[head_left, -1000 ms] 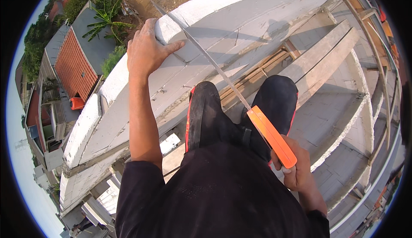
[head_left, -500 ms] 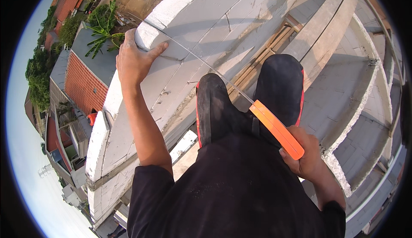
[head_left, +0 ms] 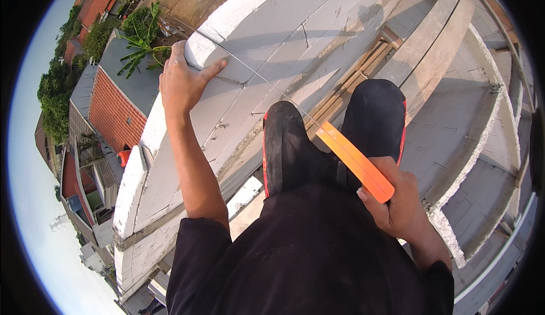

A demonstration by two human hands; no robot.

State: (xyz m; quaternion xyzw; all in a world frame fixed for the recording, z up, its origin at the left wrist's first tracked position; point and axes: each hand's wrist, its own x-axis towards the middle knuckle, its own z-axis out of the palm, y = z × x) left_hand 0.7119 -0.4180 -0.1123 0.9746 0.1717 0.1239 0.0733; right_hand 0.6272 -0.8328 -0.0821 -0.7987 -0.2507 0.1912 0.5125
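Note:
My right hand point(head_left: 394, 193) is closed around the lower end of a handsaw's orange handle point(head_left: 356, 161). The thin saw blade point(head_left: 255, 72) runs up and left from it, past my knee, and lies across the top of a pale block wall. It crosses close to the end of a white block point(head_left: 200, 51), and its far tip is hard to make out. Gripping that block's end is my left hand point(head_left: 184, 82), with the thumb on the near face and the fingers over the outer edge, just left of the blade.
My knees point(head_left: 284, 139) are bent beside the curved wall point(head_left: 284, 42). Wooden planks point(head_left: 431, 36) lie at the upper right, near curved rough-edged partitions point(head_left: 482, 127). A nail point(head_left: 258, 113) sticks out of the wall. Beyond its outer edge are tiled roofs point(head_left: 113, 110) and plants point(head_left: 139, 42) far below.
The saw has slid up and left along its line, with my right hand carrying the handle toward the wall. My left hand keeps its place on the block; the view has shifted slightly.

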